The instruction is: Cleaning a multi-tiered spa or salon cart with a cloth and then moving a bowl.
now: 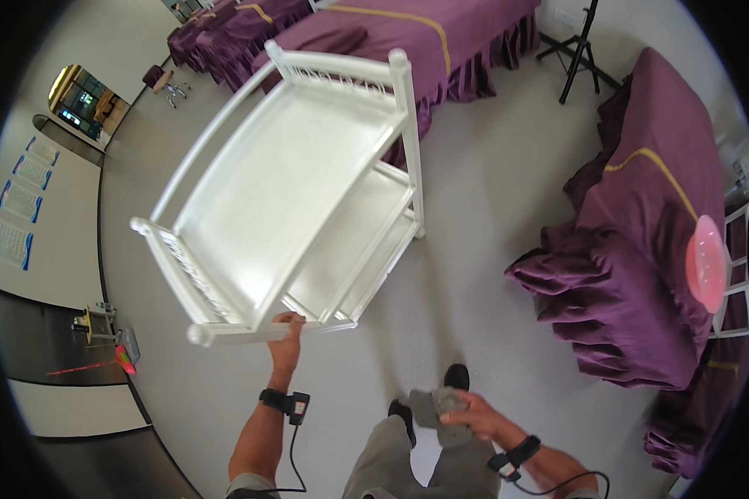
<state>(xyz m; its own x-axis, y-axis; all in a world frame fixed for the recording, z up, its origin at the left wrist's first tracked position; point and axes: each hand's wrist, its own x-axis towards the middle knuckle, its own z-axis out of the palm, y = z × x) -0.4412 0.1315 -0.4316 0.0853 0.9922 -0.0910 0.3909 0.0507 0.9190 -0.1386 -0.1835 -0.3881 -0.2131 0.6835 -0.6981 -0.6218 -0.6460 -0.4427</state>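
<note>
A white three-tier trolley (274, 181) stands before me, turned at an angle, with carved end rails and round knobs on its corner posts. No objects show on its top shelf. My left hand (286, 340) grips the trolley's near corner post, below the top shelf. In my right hand (479, 416) is a crumpled grey cloth (438, 413), held in front of my legs and apart from the trolley. Part of the cloth hangs to the left of my fingers. Each wrist wears a black strap with a small wired device.
At right, a bed under a purple cover (636, 249) carries a pink bowl (706, 265) at its edge. More purple-covered beds (399, 37) line the back. A black tripod stand (577, 50), a wheeled stool (165, 84) and a red-and-green broom (123, 360) stand on the floor.
</note>
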